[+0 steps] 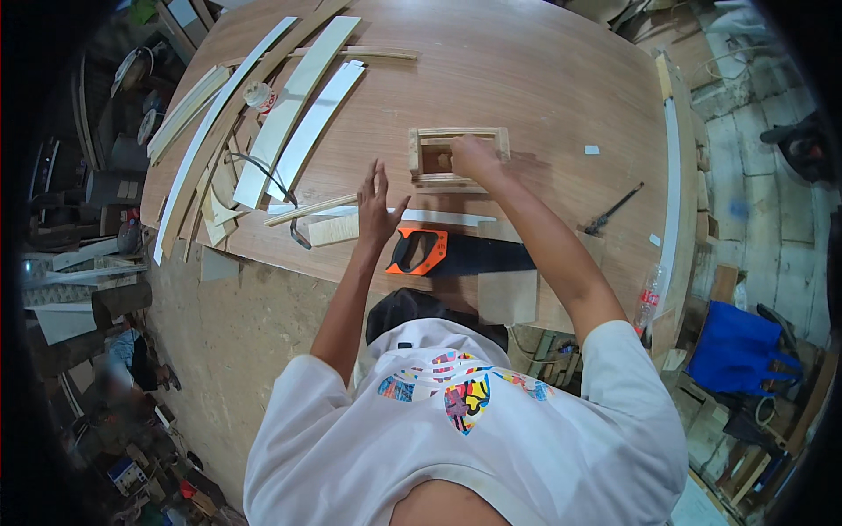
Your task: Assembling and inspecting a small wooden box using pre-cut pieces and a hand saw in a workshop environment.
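Observation:
A small open wooden box [427, 182] stands on the table ahead of me, light in colour with a brown inside. My right hand [476, 158] is closed at its right part, knuckles up; the fingertips are hidden, so what they grip cannot be made out. To the left of the box, my left hand [378, 212] is raised with its fingers stretched out, holding nothing. Beneath and beside that hand lie a pale wood block [333, 231] and a thin wooden strip [307, 210]. A handsaw [482, 256] with an orange and black handle lies nearer to me.
Long white and brown boards [303, 105] pile up on the table's left, with a clear jar [260, 96] among them. A dark slim tool [611, 210] lies at right. A plastic bottle [649, 298] stands by the right edge. Beyond it is a blue bag [737, 351].

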`<state>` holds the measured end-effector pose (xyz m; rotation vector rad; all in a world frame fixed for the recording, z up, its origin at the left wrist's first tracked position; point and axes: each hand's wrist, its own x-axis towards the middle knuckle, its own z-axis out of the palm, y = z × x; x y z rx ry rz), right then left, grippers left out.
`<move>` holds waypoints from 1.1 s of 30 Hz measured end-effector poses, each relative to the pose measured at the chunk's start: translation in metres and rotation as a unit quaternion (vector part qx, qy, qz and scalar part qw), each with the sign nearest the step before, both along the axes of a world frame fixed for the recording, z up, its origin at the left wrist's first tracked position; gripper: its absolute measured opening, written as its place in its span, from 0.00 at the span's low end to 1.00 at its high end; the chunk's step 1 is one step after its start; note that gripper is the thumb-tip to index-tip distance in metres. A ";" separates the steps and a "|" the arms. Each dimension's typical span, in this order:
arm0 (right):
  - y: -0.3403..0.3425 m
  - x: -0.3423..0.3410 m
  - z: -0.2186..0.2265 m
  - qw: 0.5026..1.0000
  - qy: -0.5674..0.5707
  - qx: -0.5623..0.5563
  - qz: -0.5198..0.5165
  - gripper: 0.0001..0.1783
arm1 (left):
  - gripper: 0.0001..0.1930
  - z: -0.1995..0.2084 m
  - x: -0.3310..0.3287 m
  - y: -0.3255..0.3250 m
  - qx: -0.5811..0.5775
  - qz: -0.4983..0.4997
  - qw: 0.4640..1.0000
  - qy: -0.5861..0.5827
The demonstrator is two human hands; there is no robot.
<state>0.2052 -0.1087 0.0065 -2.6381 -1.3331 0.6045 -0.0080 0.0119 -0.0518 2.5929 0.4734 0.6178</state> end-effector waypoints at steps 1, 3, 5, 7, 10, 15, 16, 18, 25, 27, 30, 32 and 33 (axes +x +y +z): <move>0.007 0.003 -0.012 1.000 0.000 0.000 0.004 0.16 | 0.47 -0.002 -0.011 0.000 -0.035 0.029 0.999 -0.018; 0.015 0.007 -0.032 0.999 0.003 -0.036 -0.023 0.15 | 0.43 -0.003 -0.033 -0.004 -0.068 0.049 0.996 -0.038; 0.028 -0.001 -0.041 0.999 0.006 -0.031 -0.029 0.15 | 0.38 -0.011 -0.072 0.004 -0.097 0.128 0.986 -0.049; 0.036 -0.005 -0.045 0.999 0.007 -0.029 -0.037 0.14 | 0.37 -0.019 -0.112 0.009 -0.088 0.160 0.982 -0.043; 0.044 -0.005 -0.048 0.998 0.014 -0.046 -0.041 0.14 | 0.34 -0.028 -0.158 0.014 -0.091 0.221 0.971 -0.030; 0.046 0.001 -0.060 0.998 0.005 -0.033 -0.050 0.14 | 0.31 -0.031 -0.186 0.007 -0.176 0.306 0.935 -0.018; 0.047 0.001 -0.061 0.999 -0.004 -0.029 -0.042 0.14 | 0.31 -0.033 -0.188 0.007 -0.175 0.308 0.935 -0.019; 0.047 -0.001 -0.063 0.998 0.000 -0.028 -0.052 0.14 | 0.33 -0.036 -0.189 0.008 -0.139 0.312 0.939 -0.025; 0.049 0.005 -0.070 0.995 0.012 -0.067 -0.069 0.14 | 0.32 -0.033 -0.167 0.002 -0.141 0.266 0.952 -0.059; 0.048 0.007 -0.076 0.993 0.024 -0.080 -0.081 0.16 | 0.30 -0.022 -0.159 -0.003 -0.202 0.247 0.946 -0.060; 0.053 0.015 -0.092 0.987 0.045 -0.123 -0.096 0.18 | 0.31 -0.023 -0.164 -0.006 -0.211 0.250 0.944 -0.049; 0.055 0.016 -0.106 0.982 0.073 -0.140 -0.108 0.19 | 0.31 -0.029 -0.176 -0.007 -0.217 0.257 0.941 -0.039; 0.054 0.017 -0.112 0.982 0.074 -0.141 -0.104 0.19 | 0.31 -0.031 -0.182 -0.008 -0.206 0.260 0.942 -0.045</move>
